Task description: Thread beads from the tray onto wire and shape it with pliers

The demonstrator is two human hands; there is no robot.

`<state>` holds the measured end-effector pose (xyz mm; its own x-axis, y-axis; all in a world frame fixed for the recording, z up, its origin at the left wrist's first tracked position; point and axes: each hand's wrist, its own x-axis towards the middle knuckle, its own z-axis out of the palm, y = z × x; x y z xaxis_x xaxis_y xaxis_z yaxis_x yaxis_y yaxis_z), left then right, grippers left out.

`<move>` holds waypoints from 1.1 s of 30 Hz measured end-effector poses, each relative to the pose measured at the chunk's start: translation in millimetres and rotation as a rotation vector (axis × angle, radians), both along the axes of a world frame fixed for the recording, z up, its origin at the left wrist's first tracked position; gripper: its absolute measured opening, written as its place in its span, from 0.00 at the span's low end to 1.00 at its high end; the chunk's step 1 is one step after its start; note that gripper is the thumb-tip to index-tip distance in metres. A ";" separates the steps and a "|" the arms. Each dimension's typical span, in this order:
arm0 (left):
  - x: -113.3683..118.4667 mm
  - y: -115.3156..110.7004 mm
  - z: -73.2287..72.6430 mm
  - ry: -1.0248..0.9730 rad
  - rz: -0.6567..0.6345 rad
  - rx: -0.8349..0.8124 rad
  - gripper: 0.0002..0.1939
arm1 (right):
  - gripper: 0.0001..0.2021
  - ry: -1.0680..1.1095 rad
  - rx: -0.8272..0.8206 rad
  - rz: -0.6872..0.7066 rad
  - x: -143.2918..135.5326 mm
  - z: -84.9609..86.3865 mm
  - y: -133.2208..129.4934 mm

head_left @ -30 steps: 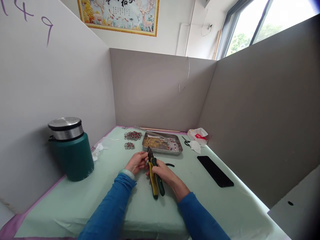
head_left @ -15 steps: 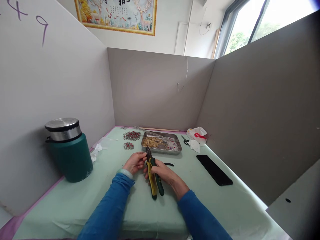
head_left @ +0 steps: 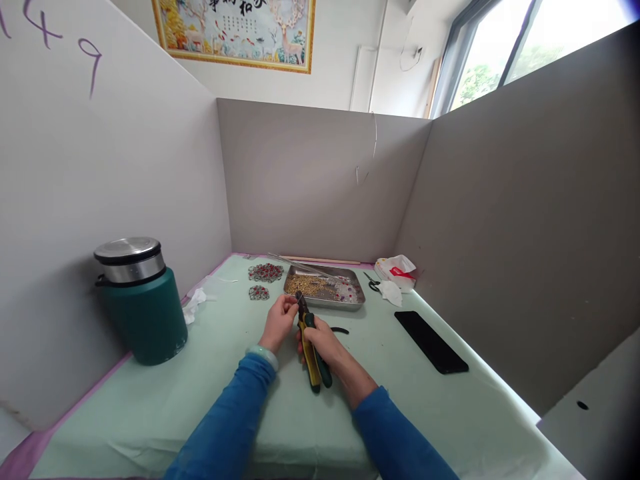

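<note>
My right hand point(head_left: 325, 343) is wrapped round a pair of pliers point(head_left: 311, 360) with yellow and dark green handles, their jaws pointing away from me. Beside the jaws, my left hand point(head_left: 281, 320) is closed in a pinch; what lies between its fingertips is too small to make out. Just past the jaws stands a metal tray point(head_left: 325, 303) holding gold-coloured beads point(head_left: 305, 285) and clear and red ones point(head_left: 346, 288). To the left of the tray lie a larger pile point(head_left: 266, 272) and a smaller pile point(head_left: 259, 292) of red-and-silver pieces.
A green flask point(head_left: 145, 313) stands at the left by the partition. On the right lie a black phone-like slab point(head_left: 431, 341), scissors point(head_left: 373, 285), crumpled tissue point(head_left: 391, 293) and a tissue pack point(head_left: 396, 270). A thin rod point(head_left: 320, 260) lies along the back.
My left hand has turned and moved slightly up and right, its fingers now at the plier jaws. The plier handles are closer together. The view has shifted a little.
</note>
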<state>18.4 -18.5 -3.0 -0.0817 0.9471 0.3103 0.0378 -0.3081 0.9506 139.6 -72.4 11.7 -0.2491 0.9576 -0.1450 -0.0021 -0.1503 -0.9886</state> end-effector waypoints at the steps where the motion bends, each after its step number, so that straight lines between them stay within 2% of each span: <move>1: 1.4 0.2 -1.6 0.019 0.030 0.021 0.08 | 0.12 0.002 0.007 -0.009 -1.4 -0.7 0.2; 6: 8.5 -4.4 -2.5 0.068 0.172 0.022 0.05 | 0.12 -0.015 0.016 -0.041 -8.2 -7.0 1.8; 9: 8.6 -4.8 -1.8 0.088 0.196 0.029 0.04 | 0.12 -0.021 0.016 -0.019 -10.2 -11.4 3.4; 16: 7.8 -0.2 -2.3 -0.062 0.086 -0.001 0.07 | 0.15 0.077 -0.014 -0.037 -8.7 -2.3 -1.1; 24: 4.8 -10.3 13.4 -0.377 -0.050 -0.197 0.13 | 0.18 0.324 -0.006 0.070 -0.9 -1.5 -0.6; 33: 1.0 -9.3 13.0 -0.432 -0.096 -0.168 0.14 | 0.17 0.285 -0.053 0.042 -0.3 -4.6 2.2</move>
<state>19.4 -27.9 10.0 -0.0793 0.9909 0.1085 -0.3929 -0.1311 0.9102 139.4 -70.3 7.0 -0.3265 0.9385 -0.1127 -0.2710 -0.2072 -0.9400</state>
